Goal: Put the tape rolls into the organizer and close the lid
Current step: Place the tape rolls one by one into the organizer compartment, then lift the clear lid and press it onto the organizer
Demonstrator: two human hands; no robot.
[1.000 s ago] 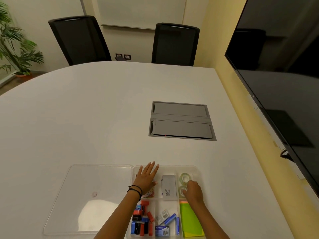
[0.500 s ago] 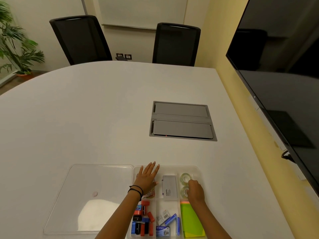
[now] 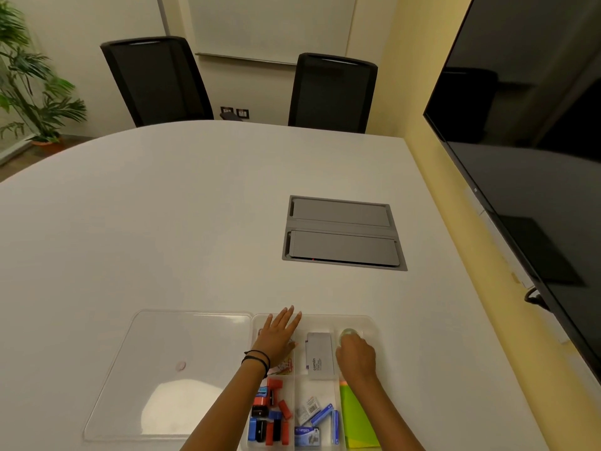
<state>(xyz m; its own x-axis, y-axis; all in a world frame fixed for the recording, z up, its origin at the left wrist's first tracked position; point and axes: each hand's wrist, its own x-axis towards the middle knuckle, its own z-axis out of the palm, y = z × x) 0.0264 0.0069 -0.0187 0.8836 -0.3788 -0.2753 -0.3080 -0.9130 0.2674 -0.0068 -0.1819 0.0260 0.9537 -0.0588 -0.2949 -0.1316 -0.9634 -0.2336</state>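
A clear plastic organizer (image 3: pixel 374 321) sits at the near edge of the white table, its compartments uncovered. Its transparent lid (image 3: pixel 182 353) lies flat on the table to the left, joined at the organizer's left side. One clear tape roll (image 3: pixel 350 333) shows in the far right compartment. My right hand (image 3: pixel 356 358) lies over that compartment with fingers curled down onto the rolls, and it hides the nearer roll. My left hand (image 3: pixel 278 336) rests flat, fingers extended, on the far left compartment.
Other compartments hold a grey box (image 3: pixel 320 356), red, blue and black small items (image 3: pixel 270 415), staple boxes (image 3: pixel 312 418) and green notes (image 3: pixel 357 418). A grey cable hatch (image 3: pixel 343 234) is set into the table. A dark screen (image 3: pixel 536 157) hangs on the right wall.
My right hand has slid forward over the far right compartment and now covers the nearer tape roll. The left hand has stayed in place.
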